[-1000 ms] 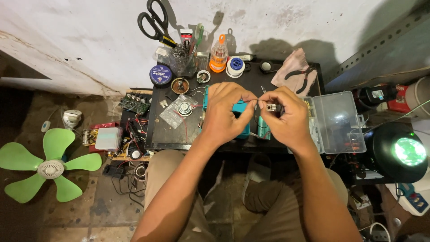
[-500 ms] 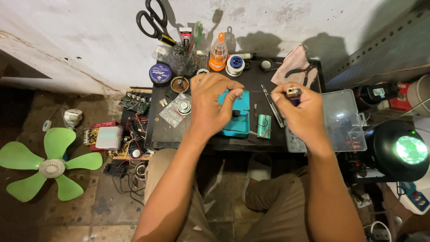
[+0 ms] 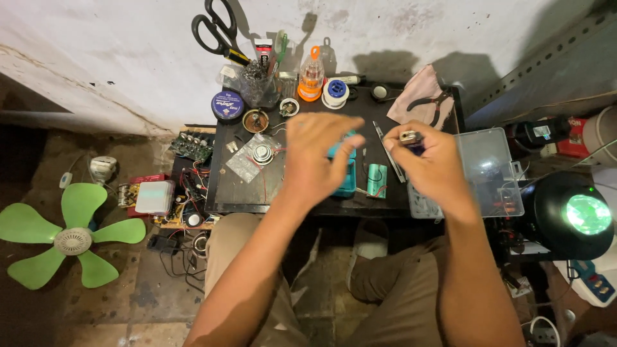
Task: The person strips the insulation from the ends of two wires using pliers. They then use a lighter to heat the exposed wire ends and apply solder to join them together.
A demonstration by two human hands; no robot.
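Note:
My right hand point(image 3: 432, 162) is closed around a small metal-capped part with a dark blue body point(image 3: 411, 139), held above the right side of the dark work table point(image 3: 222, 190). My left hand point(image 3: 316, 158) hovers over the table's middle with fingers spread and nothing in it, blurred by motion. Under it lies a teal block point(image 3: 347, 183), partly hidden. A green cylindrical cell point(image 3: 376, 179) and thin tweezers point(image 3: 388, 151) lie between the two hands.
A clear plastic parts box point(image 3: 491, 168) stands open at the table's right. Scissors point(image 3: 215, 31), a solder spool point(image 3: 335, 94), an orange bottle point(image 3: 311, 77), round tins and pliers crowd the back. On the floor: a green fan blade point(image 3: 71, 235), circuit boards, a lit lamp point(image 3: 581, 215).
The hands were joined over the teal block, then parted. My right hand carried the small part to the right. My left hand lifted off the block and now hovers with fingers spread.

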